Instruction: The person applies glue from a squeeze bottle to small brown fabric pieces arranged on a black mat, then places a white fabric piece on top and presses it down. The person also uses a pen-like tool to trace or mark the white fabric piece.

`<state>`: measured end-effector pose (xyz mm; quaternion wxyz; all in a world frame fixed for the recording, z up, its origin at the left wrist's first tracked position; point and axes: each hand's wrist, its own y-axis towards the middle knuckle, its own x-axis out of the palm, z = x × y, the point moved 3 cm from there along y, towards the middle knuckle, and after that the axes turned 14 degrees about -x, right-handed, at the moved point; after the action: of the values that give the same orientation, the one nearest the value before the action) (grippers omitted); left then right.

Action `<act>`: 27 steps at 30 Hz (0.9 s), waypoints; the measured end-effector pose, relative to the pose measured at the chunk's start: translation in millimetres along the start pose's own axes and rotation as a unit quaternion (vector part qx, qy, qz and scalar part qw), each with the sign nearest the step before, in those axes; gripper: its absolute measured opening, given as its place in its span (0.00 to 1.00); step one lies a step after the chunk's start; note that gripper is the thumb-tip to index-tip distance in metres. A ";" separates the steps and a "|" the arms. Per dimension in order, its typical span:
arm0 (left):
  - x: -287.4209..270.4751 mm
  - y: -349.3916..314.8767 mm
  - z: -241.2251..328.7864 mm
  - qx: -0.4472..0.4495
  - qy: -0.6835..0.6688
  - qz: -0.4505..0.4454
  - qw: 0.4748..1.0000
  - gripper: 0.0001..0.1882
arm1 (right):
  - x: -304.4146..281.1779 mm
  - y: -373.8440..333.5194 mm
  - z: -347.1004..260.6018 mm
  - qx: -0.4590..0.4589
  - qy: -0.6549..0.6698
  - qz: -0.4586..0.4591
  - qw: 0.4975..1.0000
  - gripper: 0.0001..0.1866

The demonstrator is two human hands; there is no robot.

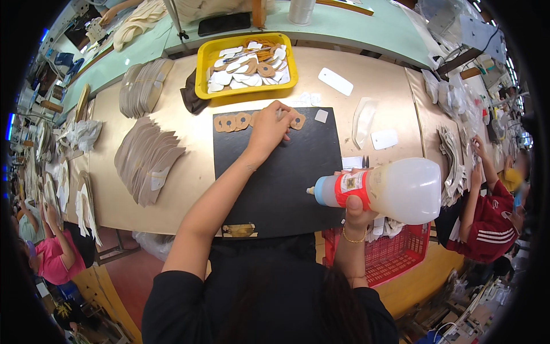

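Observation:
Across the top of a black board (275, 178) runs a row of small tan patches (228, 121) with dark round centres. My left hand (269, 129) is over that row, its fingers bent together as in a pinch. What they hold, if anything, is hidden; a tan patch (297, 121) lies right beside the fingertips. In my right hand (358, 213) is a translucent squeeze bottle (404, 191) with a red label and a light blue cap. The bottle is tipped on its side, its nozzle pointing left above the board. A small pale square (321, 116) rests at the board's upper right.
Behind the board stands a yellow tray (246, 93) of white and tan pieces. Stacks of beige cut panels (146, 160) lie left. White cards (336, 81) and a clear curved template (363, 123) lie right. A red basket (395, 258) is below the table edge; co-workers sit both sides.

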<state>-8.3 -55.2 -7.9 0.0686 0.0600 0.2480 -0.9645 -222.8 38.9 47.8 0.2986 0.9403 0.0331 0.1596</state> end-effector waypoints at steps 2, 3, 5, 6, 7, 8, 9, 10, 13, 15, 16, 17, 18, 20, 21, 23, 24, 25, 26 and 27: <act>-6.7 -3.0 -4.0 -0.020 -0.087 -0.026 0.996 0.14 | -2.5 1.1 -1.5 -0.005 -0.008 0.007 1.000 0.37; -9.9 -8.9 -7.7 -0.039 -0.156 -0.074 0.984 0.17 | -3.4 2.2 -1.3 0.005 -0.025 0.016 1.000 0.37; -14.0 -24.9 -12.9 -0.049 -0.217 -0.103 0.969 0.17 | -1.5 6.6 0.6 0.009 -0.028 0.021 0.999 0.37; -15.5 -33.7 -14.4 -0.054 -0.248 -0.115 0.960 0.17 | 0.3 9.9 1.7 -0.002 -0.034 0.029 0.999 0.37; -15.9 -41.7 -15.7 -0.068 -0.240 -0.112 0.962 0.17 | 4.0 13.0 3.7 -0.018 -0.025 0.036 0.999 0.37; -15.8 -49.4 -15.7 -0.071 -0.235 -0.113 0.963 0.17 | 7.8 16.5 6.0 -0.022 -0.008 0.039 0.999 0.37; -16.5 -56.0 -15.2 -0.074 -0.230 -0.113 0.964 0.17 | 10.3 19.1 6.1 -0.021 -0.029 0.042 0.998 0.38; -17.8 -61.6 -14.0 -0.072 -0.198 -0.111 0.971 0.17 | 14.1 22.2 7.3 -0.025 -0.040 0.030 0.998 0.38; -19.2 -74.0 -10.1 -0.061 -0.141 -0.104 0.983 0.14 | 22.8 31.0 10.4 -0.032 -0.082 -0.009 0.996 0.40; -16.1 -81.1 -8.6 -0.058 -0.189 -0.121 0.973 0.12 | 27.4 33.2 10.5 -0.054 -0.104 -0.025 0.993 0.39; -14.4 -84.2 -7.9 -0.057 -0.213 -0.130 0.967 0.12 | 29.2 33.6 10.5 -0.064 -0.124 -0.033 0.990 0.39; -13.3 -86.2 -7.1 -0.054 -0.216 -0.131 0.966 0.11 | 30.7 32.7 10.9 -0.059 -0.110 -0.030 0.992 0.38; -12.0 -88.2 -6.2 -0.052 -0.218 -0.132 0.966 0.11 | 31.9 31.7 11.3 -0.053 -0.104 -0.026 0.993 0.38; -10.9 -91.3 -4.5 -0.052 -0.222 -0.136 0.964 0.10 | 33.2 30.4 11.7 -0.049 -0.101 -0.027 0.993 0.38; -10.3 -92.8 -3.8 -0.054 -0.224 -0.139 0.963 0.10 | 33.5 30.1 11.7 -0.052 -0.105 -0.031 0.993 0.38; -10.1 -95.2 -2.4 -0.056 -0.224 -0.145 0.962 0.10 | 33.9 28.8 11.7 -0.053 -0.106 -0.036 0.992 0.38; -10.1 -96.3 -1.9 -0.055 -0.223 -0.148 0.962 0.10 | 33.7 28.6 12.2 -0.051 -0.104 -0.035 0.993 0.38; -10.4 -97.0 -1.5 -0.055 -0.221 -0.150 0.962 0.09 | 33.6 27.9 12.6 -0.049 -0.101 -0.035 0.993 0.38; -10.7 -97.5 -1.5 -0.059 -0.220 -0.155 0.961 0.09 | 33.2 27.6 13.2 -0.047 -0.102 -0.033 0.993 0.38; -11.0 -98.0 -1.7 -0.063 -0.220 -0.160 0.960 0.09 | 32.5 27.5 13.9 -0.045 -0.103 -0.030 0.993 0.38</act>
<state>-13.1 31.7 38.3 -0.0300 -0.1983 0.2932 -0.9348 -188.4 13.9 62.0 0.3468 0.9361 0.0235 0.0543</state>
